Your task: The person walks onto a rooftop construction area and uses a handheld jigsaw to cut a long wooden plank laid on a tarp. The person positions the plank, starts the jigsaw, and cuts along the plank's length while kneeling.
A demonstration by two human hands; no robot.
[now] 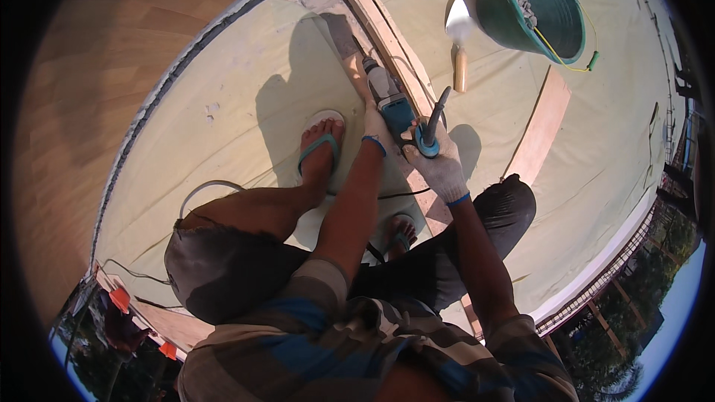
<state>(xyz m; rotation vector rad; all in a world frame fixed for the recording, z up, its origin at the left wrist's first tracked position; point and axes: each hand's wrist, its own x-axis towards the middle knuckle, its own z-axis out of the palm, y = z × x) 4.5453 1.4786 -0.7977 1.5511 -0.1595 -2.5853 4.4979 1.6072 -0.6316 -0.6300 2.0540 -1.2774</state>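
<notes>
Left hand [377, 123] and right hand [441, 165] grip a blue drill [397, 113], any lettering unreadable.

Hard light from my right brightens my right hand [441, 161], shadows the sheet [216, 104] and glares off the trowel [459, 28]; edges bend.

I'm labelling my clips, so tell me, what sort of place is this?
Probably an open-air construction site: there's a power tool, a trowel beside a green bucket of grey chunks, and sky at the edge.
</notes>
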